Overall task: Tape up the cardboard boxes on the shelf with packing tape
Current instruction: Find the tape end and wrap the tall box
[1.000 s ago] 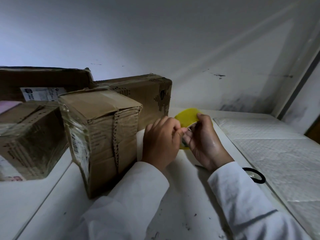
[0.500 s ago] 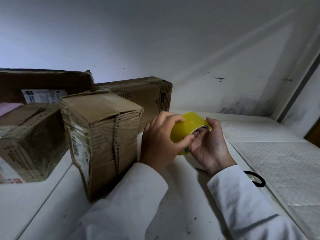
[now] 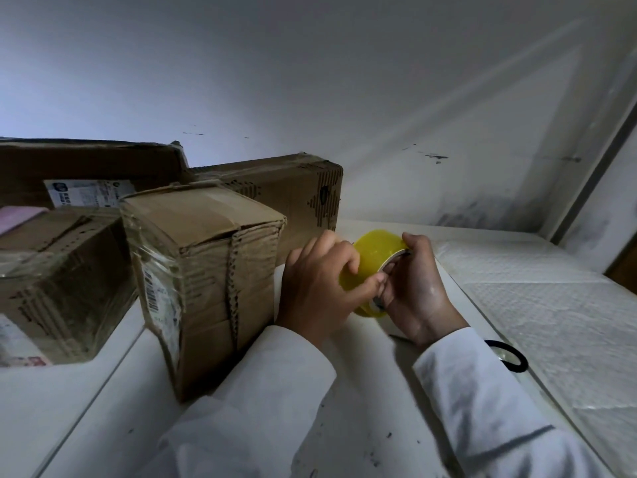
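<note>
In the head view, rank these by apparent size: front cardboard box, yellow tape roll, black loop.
1. Brown cardboard box in front
2. Yellow packing tape roll, partly hidden by both hands
3. Black loop, partly hidden by the right sleeve

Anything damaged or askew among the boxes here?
Yes. The nearest cardboard box sits tilted, with a torn, ragged edge down its front face and wrinkled clear wrap on its left side. Both hands hold the yellow tape roll.

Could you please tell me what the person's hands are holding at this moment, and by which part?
Both hold the yellow roll of packing tape: the left hand grips its outer curved band, the right hand its open side rim, fingers at the core.
</note>
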Demonstrator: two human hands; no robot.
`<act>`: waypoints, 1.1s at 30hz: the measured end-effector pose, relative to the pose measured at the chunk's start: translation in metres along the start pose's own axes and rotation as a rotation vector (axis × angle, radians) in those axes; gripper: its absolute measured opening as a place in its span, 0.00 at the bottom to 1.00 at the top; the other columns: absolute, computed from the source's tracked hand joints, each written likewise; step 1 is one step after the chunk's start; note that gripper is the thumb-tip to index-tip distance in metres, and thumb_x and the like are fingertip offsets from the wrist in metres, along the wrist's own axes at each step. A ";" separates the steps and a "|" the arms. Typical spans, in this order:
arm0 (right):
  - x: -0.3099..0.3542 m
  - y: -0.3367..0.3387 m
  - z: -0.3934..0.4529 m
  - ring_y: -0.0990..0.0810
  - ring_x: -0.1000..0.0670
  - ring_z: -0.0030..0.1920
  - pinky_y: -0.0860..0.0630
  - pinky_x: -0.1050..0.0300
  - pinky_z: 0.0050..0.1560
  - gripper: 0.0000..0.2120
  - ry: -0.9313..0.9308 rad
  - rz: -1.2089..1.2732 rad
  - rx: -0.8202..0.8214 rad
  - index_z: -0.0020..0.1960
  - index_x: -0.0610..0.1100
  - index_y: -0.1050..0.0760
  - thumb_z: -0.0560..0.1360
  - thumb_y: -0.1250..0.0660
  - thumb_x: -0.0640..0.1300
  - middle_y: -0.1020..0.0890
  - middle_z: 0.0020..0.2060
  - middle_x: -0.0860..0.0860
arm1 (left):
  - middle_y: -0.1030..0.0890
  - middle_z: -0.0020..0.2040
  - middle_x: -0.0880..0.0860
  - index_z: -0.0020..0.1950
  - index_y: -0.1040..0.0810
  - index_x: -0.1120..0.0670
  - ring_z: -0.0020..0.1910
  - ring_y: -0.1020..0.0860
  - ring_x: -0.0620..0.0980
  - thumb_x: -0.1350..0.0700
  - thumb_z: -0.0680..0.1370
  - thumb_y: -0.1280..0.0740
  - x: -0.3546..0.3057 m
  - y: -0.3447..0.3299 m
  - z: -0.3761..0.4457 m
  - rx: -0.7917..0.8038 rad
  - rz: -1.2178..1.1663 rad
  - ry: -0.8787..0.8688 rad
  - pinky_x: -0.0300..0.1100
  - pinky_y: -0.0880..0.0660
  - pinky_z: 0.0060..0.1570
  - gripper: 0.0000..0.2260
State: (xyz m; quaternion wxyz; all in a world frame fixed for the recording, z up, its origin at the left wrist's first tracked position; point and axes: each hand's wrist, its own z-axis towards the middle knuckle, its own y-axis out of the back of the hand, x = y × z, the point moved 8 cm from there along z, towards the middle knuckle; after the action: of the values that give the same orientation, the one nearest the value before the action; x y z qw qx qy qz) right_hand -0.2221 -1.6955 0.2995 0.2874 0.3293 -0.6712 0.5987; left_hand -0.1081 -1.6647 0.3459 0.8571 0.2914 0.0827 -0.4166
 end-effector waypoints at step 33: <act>0.008 0.004 0.002 0.31 0.49 0.38 0.35 0.51 0.46 0.13 0.212 -0.528 -0.102 0.36 0.47 0.31 0.79 0.42 0.48 0.31 0.33 0.46 | 0.19 0.40 0.46 0.41 0.17 0.48 0.40 0.24 0.50 0.48 0.71 0.34 0.001 0.006 0.002 -0.110 0.076 -0.015 0.43 0.34 0.41 0.07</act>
State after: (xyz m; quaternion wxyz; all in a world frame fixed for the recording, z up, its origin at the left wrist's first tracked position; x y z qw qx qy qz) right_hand -0.2297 -1.6977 0.3030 0.5181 0.4133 -0.5575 0.4999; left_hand -0.1035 -1.6633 0.3494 0.8876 0.2438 0.0880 -0.3807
